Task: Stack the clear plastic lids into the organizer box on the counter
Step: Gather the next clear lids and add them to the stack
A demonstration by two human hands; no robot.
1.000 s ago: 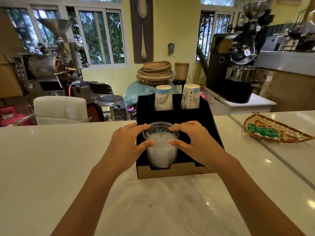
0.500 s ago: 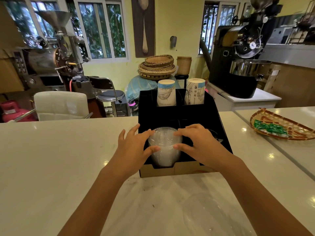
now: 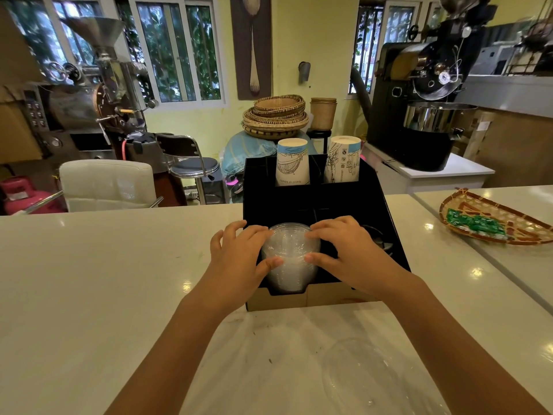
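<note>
Standing in the front left compartment of the black organizer box [image 3: 389, 223] on the bench [image 3: 104, 280], the stack of clear lids [image 3: 289, 259] is clasped between the left hand [image 3: 239, 259] and right hand [image 3: 347, 253].

Clear, glossy plastic lids [image 3: 289, 259], ribbed and slightly cloudy where stacked. Matt black box [image 3: 386, 211] with a bare brown cardboard front edge. Printed paper cups [image 3: 292, 162] at its rear. Smooth, polished pale table [image 3: 104, 280], stone-like, mirroring ceiling lights. Woven cane tray [image 3: 466, 205] at right; thin crinkled clear film [image 3: 374, 381] at lower centre.
</note>
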